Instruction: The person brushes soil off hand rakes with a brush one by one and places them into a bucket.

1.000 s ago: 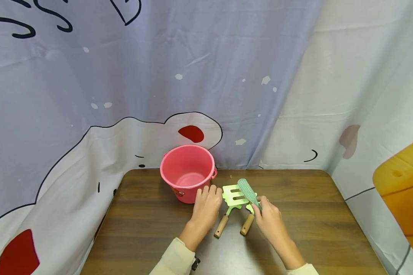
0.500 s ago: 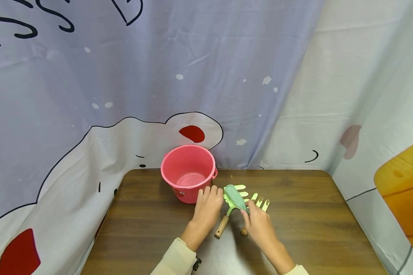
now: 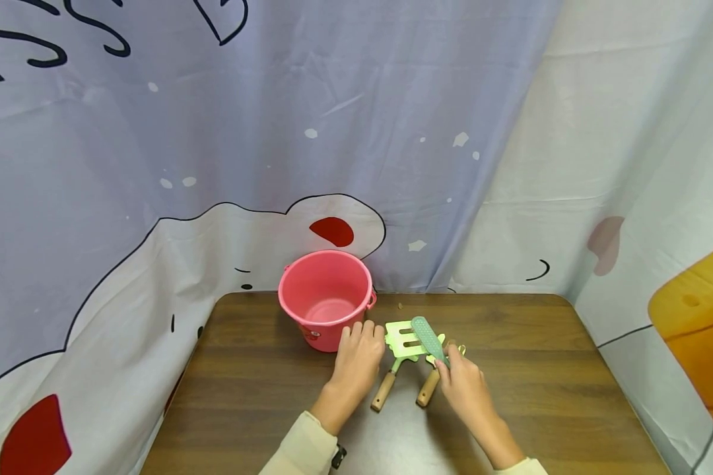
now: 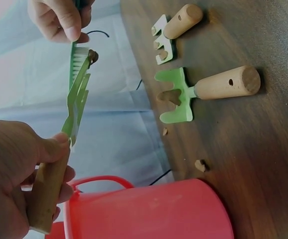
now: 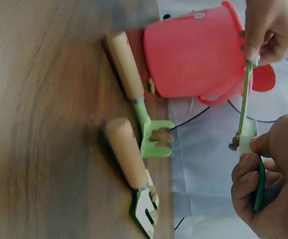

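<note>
A: Nearest?
B: Cream sleeves (image 3: 305, 445), cut by the bottom edge. Dark thing (image 3: 338, 455) at the left cuff, too little showing to identify.
A: Hands?
B: Both full. Left hand (image 3: 359, 356) has fingers round the wooden handle (image 4: 49, 191) of the slotted tool (image 3: 394, 342). Head view hides that grip; left wrist view shows it. Right hand (image 3: 462, 382), 4 o'clock from the tool's head, grips the brush (image 3: 428, 340); grip end partly lost in the fist.
A: Brush on the tool?
B: Looks like it. Head view shows only the back; bristles (image 4: 80, 59) show from the left wrist, up against the tool's head. Brown clump (image 4: 93, 56) at its tip.
A: Loose stuff?
B: On the table (image 3: 529, 389). Fork (image 3: 383, 391), handle at 7 o'clock from the slotted tool's head, prongs mostly covered by it. Second tool (image 3: 428, 388), handle at 5 o'clock, head largely behind brush and right hand. Crumbs (image 4: 201, 165) near the bucket (image 3: 323, 338).
A: Bucket?
B: Pink, upright, 10 o'clock, just beyond the left hand. Its print is too small to read.
A: Back?
B: Curtain (image 3: 344, 99); lettering at 10 o'clock cut by the top edge.
</note>
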Demonstrator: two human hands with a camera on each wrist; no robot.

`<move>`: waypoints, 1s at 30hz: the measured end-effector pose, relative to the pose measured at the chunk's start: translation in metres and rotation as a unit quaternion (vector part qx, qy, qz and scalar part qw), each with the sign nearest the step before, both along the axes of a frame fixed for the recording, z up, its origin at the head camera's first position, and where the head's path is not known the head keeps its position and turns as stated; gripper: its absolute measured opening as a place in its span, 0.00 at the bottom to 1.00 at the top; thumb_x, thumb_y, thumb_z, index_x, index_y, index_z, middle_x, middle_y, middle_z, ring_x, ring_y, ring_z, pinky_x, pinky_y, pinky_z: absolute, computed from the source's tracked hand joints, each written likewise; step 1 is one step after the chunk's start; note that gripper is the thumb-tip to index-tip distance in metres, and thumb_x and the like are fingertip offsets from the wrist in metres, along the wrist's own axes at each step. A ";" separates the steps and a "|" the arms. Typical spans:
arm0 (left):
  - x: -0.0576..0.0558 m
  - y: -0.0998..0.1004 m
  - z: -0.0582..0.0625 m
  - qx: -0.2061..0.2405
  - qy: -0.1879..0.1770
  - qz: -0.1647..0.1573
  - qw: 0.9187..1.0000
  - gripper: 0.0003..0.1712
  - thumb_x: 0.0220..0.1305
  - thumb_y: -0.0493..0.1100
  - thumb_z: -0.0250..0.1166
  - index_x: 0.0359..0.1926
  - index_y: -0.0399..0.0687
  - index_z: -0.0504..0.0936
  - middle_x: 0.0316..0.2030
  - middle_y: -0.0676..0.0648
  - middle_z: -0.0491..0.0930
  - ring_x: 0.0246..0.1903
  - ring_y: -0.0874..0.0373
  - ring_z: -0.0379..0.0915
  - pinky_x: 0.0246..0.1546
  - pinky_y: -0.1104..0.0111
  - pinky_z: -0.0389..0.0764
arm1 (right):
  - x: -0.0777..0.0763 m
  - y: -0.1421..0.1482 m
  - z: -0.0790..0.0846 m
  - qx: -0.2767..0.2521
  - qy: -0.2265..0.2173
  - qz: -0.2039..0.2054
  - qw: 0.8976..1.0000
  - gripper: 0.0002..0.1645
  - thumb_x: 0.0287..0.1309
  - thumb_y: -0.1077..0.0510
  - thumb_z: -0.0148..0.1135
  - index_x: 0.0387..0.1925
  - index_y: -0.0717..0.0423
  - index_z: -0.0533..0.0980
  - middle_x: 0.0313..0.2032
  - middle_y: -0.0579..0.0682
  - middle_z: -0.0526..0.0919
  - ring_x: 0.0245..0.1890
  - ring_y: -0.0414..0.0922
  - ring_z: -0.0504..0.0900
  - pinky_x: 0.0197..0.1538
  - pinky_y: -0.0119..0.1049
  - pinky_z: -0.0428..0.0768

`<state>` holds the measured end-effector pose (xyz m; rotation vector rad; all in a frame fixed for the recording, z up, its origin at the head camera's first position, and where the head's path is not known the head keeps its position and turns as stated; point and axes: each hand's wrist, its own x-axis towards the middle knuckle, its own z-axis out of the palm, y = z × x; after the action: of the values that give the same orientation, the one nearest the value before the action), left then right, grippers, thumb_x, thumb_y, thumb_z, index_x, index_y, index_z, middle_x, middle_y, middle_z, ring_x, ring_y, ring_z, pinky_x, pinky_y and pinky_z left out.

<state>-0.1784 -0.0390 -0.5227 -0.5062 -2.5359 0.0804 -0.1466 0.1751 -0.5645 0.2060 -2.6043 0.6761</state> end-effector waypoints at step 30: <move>0.006 0.002 -0.010 0.071 -0.060 -0.002 0.996 0.11 0.61 0.49 0.64 0.30 0.48 0.74 0.23 0.49 0.75 0.22 0.53 0.77 0.21 0.62 0.75 | 0.002 0.038 0.002 -0.064 -0.005 -0.040 0.997 0.14 0.58 0.62 0.64 0.44 0.65 0.74 0.28 0.54 0.85 0.25 0.45 0.78 0.28 0.41 0.74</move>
<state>-0.1722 -0.0366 -0.5324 -0.4711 -2.6331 -0.1351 -0.1445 0.2130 -0.5624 0.0601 -2.5520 0.8133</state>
